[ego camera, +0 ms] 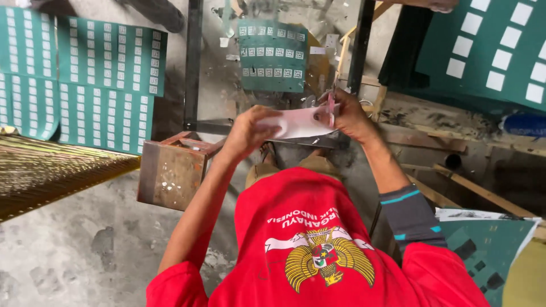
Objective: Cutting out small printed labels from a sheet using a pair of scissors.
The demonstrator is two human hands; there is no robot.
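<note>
While your left hand (245,132) pinches one end of a pale paper strip (296,122), your right hand (348,116) closes around pink-handled scissors (331,108) whose blades meet the strip's other end. Just beyond the grip: a green sheet of white labels (272,57). Below and left of it: a rusty metal box (170,170). Farther left: more green label sheets (108,85).
</note>
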